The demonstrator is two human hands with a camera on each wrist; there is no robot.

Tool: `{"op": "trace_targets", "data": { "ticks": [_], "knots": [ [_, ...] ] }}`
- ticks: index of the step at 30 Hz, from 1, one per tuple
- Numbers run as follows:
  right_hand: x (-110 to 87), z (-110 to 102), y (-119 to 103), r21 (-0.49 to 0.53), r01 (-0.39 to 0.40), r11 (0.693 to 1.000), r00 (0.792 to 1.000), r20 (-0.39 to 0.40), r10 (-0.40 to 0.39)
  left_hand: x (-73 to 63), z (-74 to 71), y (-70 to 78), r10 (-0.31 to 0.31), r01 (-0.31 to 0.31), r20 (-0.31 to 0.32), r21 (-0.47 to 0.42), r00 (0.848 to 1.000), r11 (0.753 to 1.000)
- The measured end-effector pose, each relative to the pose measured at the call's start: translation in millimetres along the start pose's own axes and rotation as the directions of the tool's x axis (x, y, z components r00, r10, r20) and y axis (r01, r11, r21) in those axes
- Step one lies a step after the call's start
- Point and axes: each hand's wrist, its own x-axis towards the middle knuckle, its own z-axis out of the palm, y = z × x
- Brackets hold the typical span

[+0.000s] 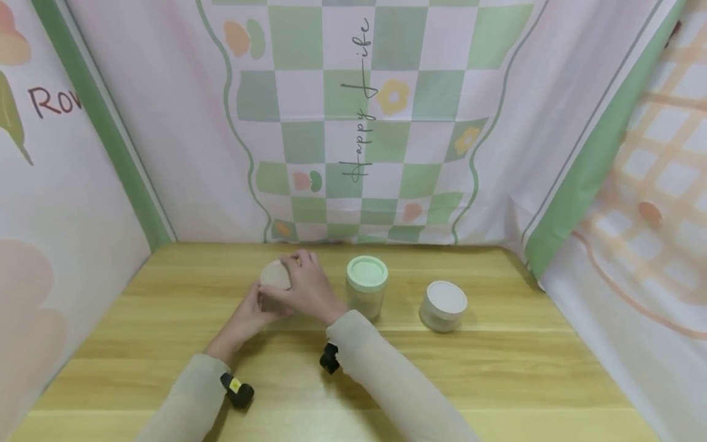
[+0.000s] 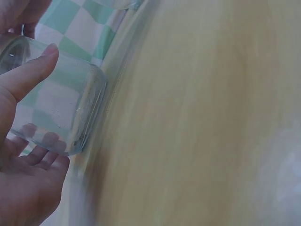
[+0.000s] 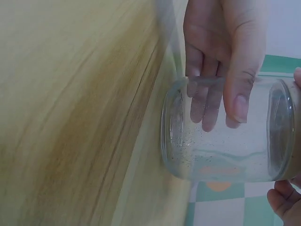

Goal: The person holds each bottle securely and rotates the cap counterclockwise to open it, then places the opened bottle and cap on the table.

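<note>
A clear glass jar (image 3: 235,150) with a pale beige lid (image 1: 275,274) stands upright at the left of the table, its base close over the wood. My left hand (image 1: 248,319) grips the jar's body, thumb on one side and fingers round the other, as the left wrist view shows. From above, my right hand (image 1: 312,287) holds the lid by its rim between thumb and fingers. The lid sits on the jar's mouth. Small dark specks show near the jar's bottom in the right wrist view.
Right of my hands stands a taller clear jar with a mint green lid (image 1: 367,273). Farther right is a short jar with a white lid (image 1: 445,301). The wooden table (image 1: 497,368) ends at a checkered curtain (image 1: 348,92) behind, with more cloth at both sides.
</note>
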Motion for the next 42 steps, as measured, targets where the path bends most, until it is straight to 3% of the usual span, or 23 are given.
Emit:
{"op": "trace_targets", "data": {
  "ticks": [8, 17, 26, 35, 42],
  "knots": [
    [1.4, -1.7, 1.2, 0.075, 0.003, 0.997, 1.0, -0.001, -0.003, 0.7, 2.1, 1.9, 0.03, -0.03, -0.015, -0.025, 0.999, 0.999],
    [2.6, -5.1, 0.1, 0.121, -0.015, 0.993, 0.999, 0.039, 0.011, -0.8, 1.9, 2.2, 0.051, -0.051, -0.024, 0.012, 0.998, 0.999],
    [3.5, -7.4, 2.4, 0.162, -0.036, 0.986, 0.998, 0.065, 0.026, 1.9, 3.6, 0.3, 0.049, -0.049, -0.028, -0.003, 0.998, 0.999],
    [8.8, -9.1, 12.1, 0.333, -0.1, 0.937, 0.984, 0.172, 0.043, 1.9, -0.1, 2.7, 0.068, -0.068, 0.012, -0.027, 0.998, 0.997],
    [12.2, -11.0, 13.3, 0.371, -0.114, 0.921, 0.97, 0.241, 0.022, 1.8, -1.7, 2.2, 0.038, -0.037, 0.048, -0.027, 0.998, 0.999]
  ]
}}
